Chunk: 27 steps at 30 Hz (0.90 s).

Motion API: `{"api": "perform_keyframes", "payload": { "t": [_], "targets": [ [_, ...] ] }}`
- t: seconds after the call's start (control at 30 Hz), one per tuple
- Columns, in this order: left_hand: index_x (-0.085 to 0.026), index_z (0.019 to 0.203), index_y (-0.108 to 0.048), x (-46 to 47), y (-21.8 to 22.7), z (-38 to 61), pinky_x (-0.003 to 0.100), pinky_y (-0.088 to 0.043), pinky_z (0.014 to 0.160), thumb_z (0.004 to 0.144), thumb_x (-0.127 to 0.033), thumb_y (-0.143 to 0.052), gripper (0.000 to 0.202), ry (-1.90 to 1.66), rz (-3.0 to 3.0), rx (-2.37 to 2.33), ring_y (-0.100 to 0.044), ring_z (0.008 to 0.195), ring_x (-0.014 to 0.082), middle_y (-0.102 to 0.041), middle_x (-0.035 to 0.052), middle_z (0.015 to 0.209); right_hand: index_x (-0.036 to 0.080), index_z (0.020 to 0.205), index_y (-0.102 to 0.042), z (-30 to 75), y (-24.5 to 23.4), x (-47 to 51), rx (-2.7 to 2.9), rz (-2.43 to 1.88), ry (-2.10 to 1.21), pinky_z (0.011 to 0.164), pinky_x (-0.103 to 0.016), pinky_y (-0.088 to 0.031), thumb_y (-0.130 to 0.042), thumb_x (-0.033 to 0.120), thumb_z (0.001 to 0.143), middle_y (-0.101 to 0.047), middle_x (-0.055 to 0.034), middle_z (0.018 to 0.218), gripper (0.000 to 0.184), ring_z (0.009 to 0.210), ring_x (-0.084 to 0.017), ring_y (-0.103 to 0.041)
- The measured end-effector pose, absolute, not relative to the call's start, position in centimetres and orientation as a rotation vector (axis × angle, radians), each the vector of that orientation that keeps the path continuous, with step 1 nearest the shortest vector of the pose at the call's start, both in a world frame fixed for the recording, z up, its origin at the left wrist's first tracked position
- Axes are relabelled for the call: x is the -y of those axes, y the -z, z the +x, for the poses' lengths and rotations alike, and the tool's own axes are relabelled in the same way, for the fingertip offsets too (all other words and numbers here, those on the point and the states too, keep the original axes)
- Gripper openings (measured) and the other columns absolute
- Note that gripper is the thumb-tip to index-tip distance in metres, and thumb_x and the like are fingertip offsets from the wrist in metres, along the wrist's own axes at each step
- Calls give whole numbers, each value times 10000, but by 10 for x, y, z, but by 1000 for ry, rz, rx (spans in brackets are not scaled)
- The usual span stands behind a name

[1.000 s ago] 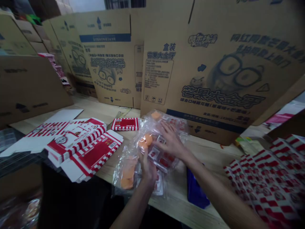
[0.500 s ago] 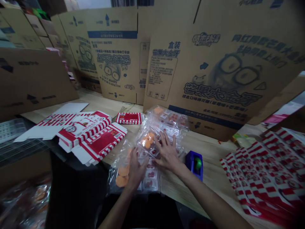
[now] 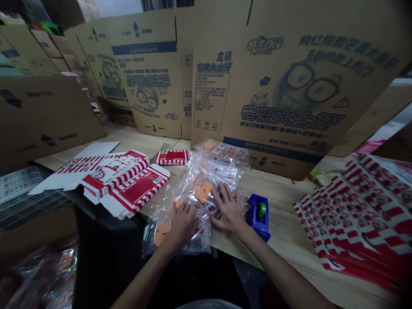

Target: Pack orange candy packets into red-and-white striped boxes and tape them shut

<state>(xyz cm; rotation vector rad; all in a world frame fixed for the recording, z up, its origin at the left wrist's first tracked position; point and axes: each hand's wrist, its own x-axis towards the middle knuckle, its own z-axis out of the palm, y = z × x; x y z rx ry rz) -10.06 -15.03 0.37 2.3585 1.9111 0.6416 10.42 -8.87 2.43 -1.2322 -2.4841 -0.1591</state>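
A heap of clear plastic packets (image 3: 206,180) with orange and red sweets inside lies on the wooden table (image 3: 286,214) in front of me. My left hand (image 3: 183,223) lies flat on the near packets with its fingers spread. My right hand (image 3: 228,210) presses flat on the packets just right of it, fingers apart too. Neither hand grips anything. A blue tape dispenser (image 3: 258,210) with a green roll stands right beside my right hand.
Flat red-and-white striped cartons (image 3: 122,186) are piled at the left, and a fanned stack of striped cartons (image 3: 360,210) covers the right. A small folded red box (image 3: 172,157) lies behind the packets. Large printed cardboard boxes (image 3: 283,86) wall off the back.
Both hands have drawn back toward me over the packets and flattened. The left hand, earlier curled at a packet's edge, now lies spread. The tape dispenser has come into view.
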Motion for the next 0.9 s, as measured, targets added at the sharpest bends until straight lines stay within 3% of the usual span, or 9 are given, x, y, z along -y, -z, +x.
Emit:
{"api": "perform_keyframes", "payload": {
  "t": [0.07,0.2,0.37,0.5,0.6,0.7,0.8,0.9],
  "targets": [
    [-171,1081,-553,157,-4,-101,553,-288,1042,865,-279,-552,242,-606,2389,-1926,-506,1146,314,-607,150,1122,190,1505,-266,113,-17,86,2421,-1271,174,1121,-611,-78,-641,456,749,-142,-198,1587,886,1455,-372,-128],
    [-182,907,-586,165,-6,-102,456,-384,894,890,-330,-517,164,-552,2382,-1866,-525,1016,297,-597,118,1002,216,1523,-206,124,-5,81,2314,-1371,195,1122,-614,-86,-632,475,788,-64,-165,1606,888,1454,-378,-122],
    [-190,942,-587,146,-7,-94,466,-366,896,863,-310,-548,149,-548,2346,-1789,-512,1032,312,-612,116,1032,258,1533,-155,127,0,79,2225,-1471,202,1117,-617,-151,-661,459,788,34,-125,1615,923,1453,-403,-103],
    [-183,939,-609,116,-6,-84,505,-322,971,830,-304,-593,164,-611,2309,-1674,-495,1099,331,-617,133,1067,212,1516,-232,133,-5,83,2182,-1504,188,1116,-613,-183,-648,474,812,18,-156,1608,858,1457,-409,-78],
    [-184,955,-629,102,-7,-82,517,-306,1008,795,-301,-633,198,-701,2226,-1606,-496,1133,333,-627,133,1106,161,1468,-332,133,-14,99,2180,-1425,190,1105,-636,-204,-615,458,849,-63,-195,1593,743,1453,-416,-101],
    [-187,975,-665,96,-9,-85,477,-341,1008,755,-246,-651,229,-805,2115,-1543,-534,1119,317,-660,124,1112,156,1371,-452,122,-22,124,2158,-1220,145,1090,-573,-324,-576,349,894,-312,-203,1509,530,1418,-354,-273],
    [-192,851,-722,90,-12,-93,389,-435,909,725,-124,-578,204,-872,2001,-1468,-629,953,269,-726,89,931,189,1169,-593,96,-23,147,2303,-920,-65,1008,-460,-468,-544,241,909,-608,-146,1218,270,1216,-272,-537],
    [-196,697,-743,81,-19,-103,306,-495,729,674,-95,-550,219,-900,1904,-1385,-665,709,213,-729,36,701,177,1013,-642,63,-18,153,2471,-829,-248,946,-456,-515,-593,279,883,-646,-140,1126,172,1112,-283,-593]
  ]
}}
